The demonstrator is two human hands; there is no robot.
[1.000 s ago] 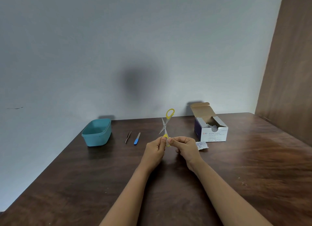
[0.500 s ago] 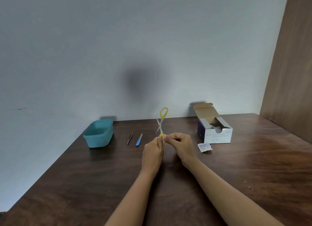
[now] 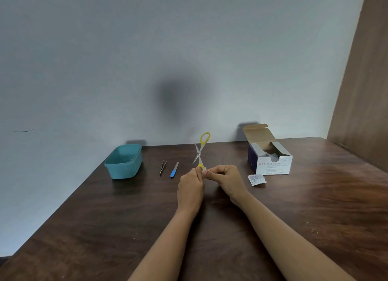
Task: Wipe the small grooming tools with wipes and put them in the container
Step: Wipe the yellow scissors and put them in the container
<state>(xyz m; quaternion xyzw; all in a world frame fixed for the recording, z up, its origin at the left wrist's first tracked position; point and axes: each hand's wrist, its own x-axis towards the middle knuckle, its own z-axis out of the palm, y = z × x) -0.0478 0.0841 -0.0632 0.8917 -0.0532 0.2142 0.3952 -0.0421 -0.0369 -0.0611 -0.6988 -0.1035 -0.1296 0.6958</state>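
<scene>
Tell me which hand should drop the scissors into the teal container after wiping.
Left, probably. The left hand grips the scissors by a handle, and the teal container sits on its side; the right hand pinches the wipe.

We see soft, dim, cool light coming from our side. A blurred round shadow sits on the wall (image 3: 84, 70) above the grip on the scissors (image 3: 201, 152). Short shadows back the container (image 3: 123, 163) left of the grip and the box (image 3: 270, 157) right of it. The table (image 3: 315, 196) right of the grip carries a faint sheen. The frame's edges bow, and the box print is soft.
</scene>
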